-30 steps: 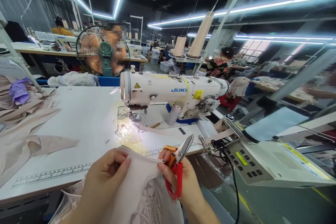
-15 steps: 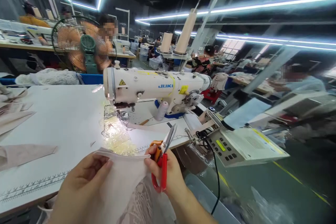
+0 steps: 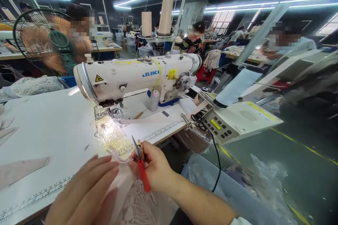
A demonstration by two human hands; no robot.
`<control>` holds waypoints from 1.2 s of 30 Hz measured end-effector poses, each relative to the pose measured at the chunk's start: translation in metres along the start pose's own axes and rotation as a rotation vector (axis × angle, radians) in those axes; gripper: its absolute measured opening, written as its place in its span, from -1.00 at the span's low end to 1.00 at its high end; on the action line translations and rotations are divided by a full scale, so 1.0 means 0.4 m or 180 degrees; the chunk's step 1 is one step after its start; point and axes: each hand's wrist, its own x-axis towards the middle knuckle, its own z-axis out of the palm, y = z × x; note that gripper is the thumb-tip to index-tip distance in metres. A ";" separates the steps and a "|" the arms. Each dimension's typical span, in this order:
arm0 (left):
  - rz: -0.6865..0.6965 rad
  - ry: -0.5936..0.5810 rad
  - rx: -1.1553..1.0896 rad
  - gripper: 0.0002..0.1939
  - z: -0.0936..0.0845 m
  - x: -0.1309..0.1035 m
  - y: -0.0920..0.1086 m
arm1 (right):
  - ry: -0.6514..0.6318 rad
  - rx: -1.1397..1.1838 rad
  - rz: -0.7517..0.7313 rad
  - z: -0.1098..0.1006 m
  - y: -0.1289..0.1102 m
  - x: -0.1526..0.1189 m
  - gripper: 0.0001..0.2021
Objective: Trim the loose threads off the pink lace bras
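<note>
My right hand [image 3: 155, 165] is closed around a pair of scissors [image 3: 144, 174] with red and orange handles, blades pointing up and left. Its thumb and finger also pinch the folded edge of a pale pink fabric piece [image 3: 123, 179]. Patterned lace [image 3: 141, 200] hangs from the lower part of that piece. At the fabric's left side is my left hand [image 3: 87, 186], slightly blurred, its fingers stretched out flat across the cloth; its thumb is mostly hidden. Beyond both hands stands a white sewing machine [image 3: 132, 75], its lamp lighting yellowish clear film [image 3: 109, 135] by the needle area.
A thread cone [image 3: 154, 101] stands beside the machine on the white table [image 3: 63, 123]. Pale fabric pieces [image 3: 23, 172] lie at left. A control box [image 3: 237, 123] juts out at right, above a plastic bin [image 3: 229, 190]. A fan [image 3: 58, 38] and several people are behind.
My left fingers have gone from pinching the fabric edge to lying stretched over it. The scissors have turned, blades now tilting left. The view has shifted, and the machine sits further left.
</note>
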 end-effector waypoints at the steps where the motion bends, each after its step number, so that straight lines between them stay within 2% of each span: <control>1: 0.0349 -0.0321 0.0201 -0.60 0.009 0.023 0.011 | -0.0056 -0.0064 -0.0081 0.000 -0.005 -0.002 -0.81; 3: 0.0406 -0.0883 0.0184 -0.79 0.033 0.063 0.020 | -0.0154 -0.0124 -0.0161 -0.001 -0.013 -0.006 -0.81; 4: 0.0183 -0.1134 0.0057 -0.83 0.043 0.075 0.018 | -0.0193 -0.0112 -0.0146 -0.003 -0.014 -0.008 -0.79; 6: -0.0582 -0.1576 -0.0355 -0.74 0.056 0.082 0.008 | -0.0241 -0.0009 -0.0034 -0.007 -0.012 -0.012 -0.76; 9: -0.1833 -0.1860 -0.1171 -0.66 0.056 0.071 -0.011 | -0.0249 0.0352 0.0244 -0.010 0.000 -0.018 -0.70; 11: -0.2390 -0.1881 -0.1788 -0.69 0.049 0.065 -0.018 | -0.0259 0.0523 0.0384 -0.008 0.010 -0.021 -0.64; 13: -0.2793 -0.1706 -0.2277 -0.77 0.044 0.066 -0.019 | -0.0257 0.0516 0.0477 -0.004 0.019 -0.025 -0.62; 16: -0.3307 -0.1263 -0.2629 -0.81 0.042 0.071 -0.011 | -0.0246 0.0514 0.0605 0.005 0.029 -0.030 -0.61; 18: -0.3537 -0.1106 -0.2683 -0.80 0.043 0.075 -0.003 | -0.0219 0.0610 0.0681 0.010 0.030 -0.032 -0.61; 23: -0.3848 -0.0945 -0.2566 -0.77 0.044 0.080 0.017 | -0.0230 0.0571 0.0910 0.008 0.021 -0.038 -0.62; 26: -0.3807 -0.1106 -0.2613 -0.76 0.045 0.079 0.025 | -0.0427 0.0341 0.0928 -0.021 0.015 -0.034 -0.63; 28: -0.3684 -0.1298 -0.2689 -0.72 0.045 0.076 0.029 | -0.0776 0.0030 0.0796 -0.059 0.011 -0.024 -0.63; 31: -0.3389 -0.1432 -0.2682 -0.66 0.046 0.069 0.032 | -0.1605 -0.0669 0.0335 -0.124 0.004 -0.001 -0.64; 33: -0.3353 -0.1484 -0.2814 -0.65 0.047 0.065 0.033 | -0.2129 -0.1212 0.0134 -0.158 0.000 0.010 -0.66; 36: -0.3320 -0.1554 -0.2954 -0.63 0.048 0.062 0.031 | -0.2640 -0.1844 0.0258 -0.179 -0.005 0.011 -0.64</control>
